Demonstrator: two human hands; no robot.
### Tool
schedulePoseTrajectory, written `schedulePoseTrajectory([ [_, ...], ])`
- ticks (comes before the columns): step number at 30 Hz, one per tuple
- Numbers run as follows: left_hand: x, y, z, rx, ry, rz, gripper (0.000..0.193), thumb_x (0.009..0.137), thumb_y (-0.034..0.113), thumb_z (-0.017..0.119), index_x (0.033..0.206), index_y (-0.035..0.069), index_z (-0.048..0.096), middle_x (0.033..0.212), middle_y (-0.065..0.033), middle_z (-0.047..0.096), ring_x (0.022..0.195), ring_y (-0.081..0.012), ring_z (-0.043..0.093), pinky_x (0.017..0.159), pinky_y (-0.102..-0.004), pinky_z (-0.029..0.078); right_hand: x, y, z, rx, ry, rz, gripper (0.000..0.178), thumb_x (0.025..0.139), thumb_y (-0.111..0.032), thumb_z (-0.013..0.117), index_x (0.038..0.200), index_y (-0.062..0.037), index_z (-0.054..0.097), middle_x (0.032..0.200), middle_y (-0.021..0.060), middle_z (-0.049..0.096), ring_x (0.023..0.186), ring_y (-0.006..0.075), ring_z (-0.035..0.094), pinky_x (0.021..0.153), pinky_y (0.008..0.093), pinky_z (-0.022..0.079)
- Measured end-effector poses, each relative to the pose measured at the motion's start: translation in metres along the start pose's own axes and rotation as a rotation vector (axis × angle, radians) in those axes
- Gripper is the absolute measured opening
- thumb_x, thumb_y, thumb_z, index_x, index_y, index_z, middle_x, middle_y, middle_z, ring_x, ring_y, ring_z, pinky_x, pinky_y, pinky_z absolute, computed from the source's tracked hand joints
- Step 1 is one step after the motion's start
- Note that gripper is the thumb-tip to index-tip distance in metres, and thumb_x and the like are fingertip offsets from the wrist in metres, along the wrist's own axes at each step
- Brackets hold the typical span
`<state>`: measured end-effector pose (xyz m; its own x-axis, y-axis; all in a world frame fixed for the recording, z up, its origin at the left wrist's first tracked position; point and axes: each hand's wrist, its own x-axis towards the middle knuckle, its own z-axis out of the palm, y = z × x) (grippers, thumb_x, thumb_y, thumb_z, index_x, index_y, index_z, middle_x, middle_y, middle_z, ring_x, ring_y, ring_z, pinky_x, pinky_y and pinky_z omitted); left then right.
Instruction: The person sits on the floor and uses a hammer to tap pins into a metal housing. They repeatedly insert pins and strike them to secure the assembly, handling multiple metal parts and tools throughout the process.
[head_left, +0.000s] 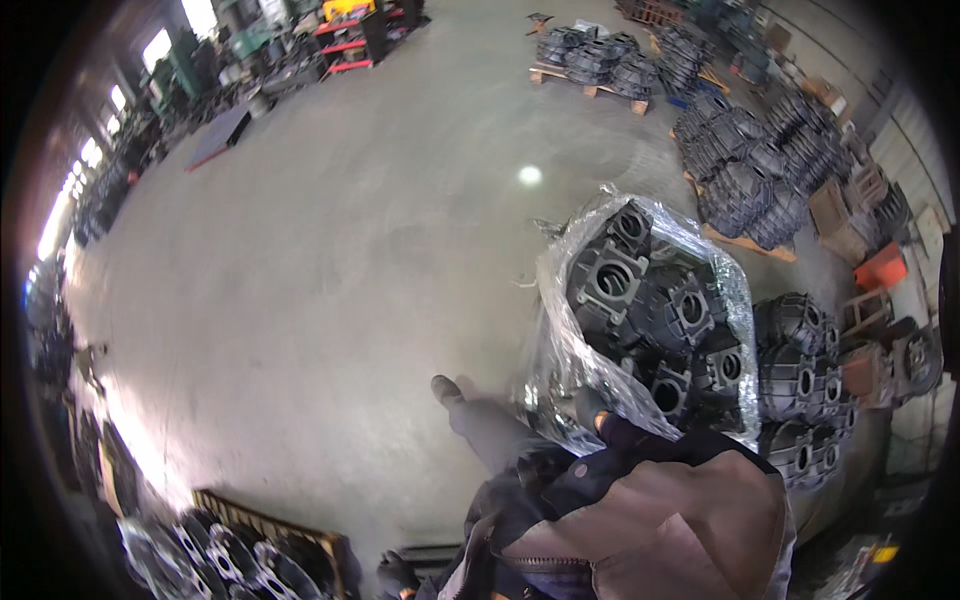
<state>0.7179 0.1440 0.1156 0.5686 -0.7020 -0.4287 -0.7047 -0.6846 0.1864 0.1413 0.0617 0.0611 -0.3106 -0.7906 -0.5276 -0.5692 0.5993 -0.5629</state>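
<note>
My right hand [590, 406], in a dark glove, is at the near left side of a load wrapped in clear stretch film [568, 345]. The hand touches or nearly touches the film; its fingers are too dark and small to make out. Inside the wrap lie several dark cast-metal housings [612, 280] with round openings and flanges, bare at the top. My left hand [398, 574], also in a dark glove, is low at the lower edge, beside a dark bar-like object [430, 553]. Its fingers are unclear, and anything in it is hidden.
Stacked housings [790, 385] stand right of the wrapped load, and more sit on wooden pallets [745, 243] farther back. A crate of metal parts [270, 515] is at lower left. My shoe [447, 389] rests on the grey floor [300, 300]. A red-shelved rack [345, 45] stands far off.
</note>
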Motion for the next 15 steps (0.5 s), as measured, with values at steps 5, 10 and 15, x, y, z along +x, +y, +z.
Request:
schedulePoseTrajectory([
  [5,0.144,0.164,0.021,0.033,-0.085,0.316,0.030,0.091,0.028,0.063,0.082,0.000,0.071,0.075,-0.0221,0.071,0.071,-0.0361,0.072,0.059,-0.0484,0.052,0.099,-0.085,-0.023,-0.003,-0.056,-0.056,0.058,0.096,-0.057,0.057,0.096,-0.0033,0.078,0.087,0.0208,0.075,0.080,0.0337,0.073,0.082,0.0460,0.054],
  [10,0.267,0.358,0.018,0.040,-0.172,0.506,0.027,0.091,0.027,0.061,0.080,0.003,0.070,0.073,-0.0201,0.071,0.070,-0.0351,0.072,0.058,-0.0480,0.052,0.256,-0.193,-0.080,0.426,-0.120,0.166,0.040,0.099,-0.036,0.068,0.109,0.0027,0.070,0.088,0.0156,0.074,0.071,0.0205,0.072,0.070,0.0340,0.057],
  [15,0.351,0.494,0.016,0.110,-0.256,0.598,0.025,0.091,0.025,0.060,0.078,0.006,0.069,0.072,-0.0181,0.070,0.069,-0.0340,0.071,0.057,-0.0476,0.052,0.391,-0.237,-0.181,0.695,0.200,-0.132,0.028,0.098,-0.023,0.069,0.112,0.0010,0.069,0.092,0.0116,0.075,0.074,0.0178,0.073,0.068,0.0307,0.057],
])
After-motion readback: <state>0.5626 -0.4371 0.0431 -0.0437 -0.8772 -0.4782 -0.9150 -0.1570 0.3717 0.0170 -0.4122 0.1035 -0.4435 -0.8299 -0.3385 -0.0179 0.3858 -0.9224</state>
